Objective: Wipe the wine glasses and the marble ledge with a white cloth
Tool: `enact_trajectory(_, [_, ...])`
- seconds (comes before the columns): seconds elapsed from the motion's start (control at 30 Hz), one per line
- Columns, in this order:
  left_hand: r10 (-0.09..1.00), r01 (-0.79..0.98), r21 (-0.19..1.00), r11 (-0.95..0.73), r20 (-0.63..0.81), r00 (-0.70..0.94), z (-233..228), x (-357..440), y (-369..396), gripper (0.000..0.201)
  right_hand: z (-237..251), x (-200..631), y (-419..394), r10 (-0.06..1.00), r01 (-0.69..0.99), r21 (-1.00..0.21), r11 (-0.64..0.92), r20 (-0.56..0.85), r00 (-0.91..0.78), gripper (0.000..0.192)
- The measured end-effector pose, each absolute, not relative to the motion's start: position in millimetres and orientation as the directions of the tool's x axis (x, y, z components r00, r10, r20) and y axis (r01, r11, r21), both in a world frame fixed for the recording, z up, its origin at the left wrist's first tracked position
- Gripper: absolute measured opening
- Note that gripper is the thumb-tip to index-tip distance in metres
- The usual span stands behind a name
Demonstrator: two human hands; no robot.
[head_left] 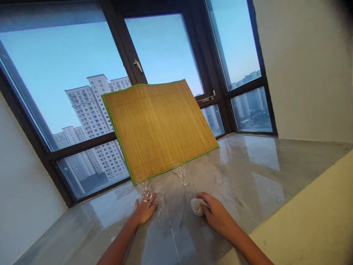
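My left hand (146, 212) rests low on the glossy grey marble-look sill (220, 221). Its fingers are spread about the foot of a clear stemmed glass (144, 187) and seem to hold it down; the exact contact is partly hidden. In my right hand (216, 213) is a bunched white cloth (198, 207), pressed against the sill with the fingers curled over it. A second clear stemmed glass (180, 172) stands between and beyond my hands, touched by neither. Behind both glasses a tan bamboo mat (162, 125) with green edging leans upright against the window.
Dark window frames (217, 55) enclose the sill, with a handle (138, 65) on the middle pane and tall buildings (93, 106) outside. White walls (24, 176) flank both sides. A pale yellow surface (309, 217) borders the sill's front right edge.
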State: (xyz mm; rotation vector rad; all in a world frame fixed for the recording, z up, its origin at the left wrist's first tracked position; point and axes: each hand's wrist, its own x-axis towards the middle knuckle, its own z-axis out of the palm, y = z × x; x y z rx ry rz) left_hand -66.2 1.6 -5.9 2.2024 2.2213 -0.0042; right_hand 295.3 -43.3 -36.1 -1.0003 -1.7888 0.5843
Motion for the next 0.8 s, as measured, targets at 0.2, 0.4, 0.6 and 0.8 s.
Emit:
enact_trajectory(0.2, [0.998, 0.999, 0.027, 0.02, -0.057, -0.018, -2.4, -80.2, -8.9, 0.068, -33.6, 296.2, -45.7, 0.841, 0.369, -0.756, 0.54, 0.504, -0.198, 0.034])
enact_trajectory(0.4, [0.999, 0.998, -0.041, 0.048, -0.021, -0.048, -7.8, -118.8, -17.2, 0.068, -36.8, 295.4, -43.6, 0.833, 0.371, -0.747, 0.552, 0.517, -0.198, 0.035])
enact_trajectory(0.6, [0.999, 0.998, -0.055, 0.026, 0.033, -0.024, -11.3, -128.1, -27.1, 0.067, -36.9, 296.0, -42.9, 0.833, 0.369, -0.747, 0.552, 0.517, -0.198, 0.034])
enact_trajectory(0.8, [1.0, 0.999, -0.043, 0.025, 0.008, -0.025, -7.8, -133.1, -35.4, 0.064, -34.3, 297.3, -44.8, 0.832, 0.342, -0.759, 0.554, 0.522, -0.189, 0.033])
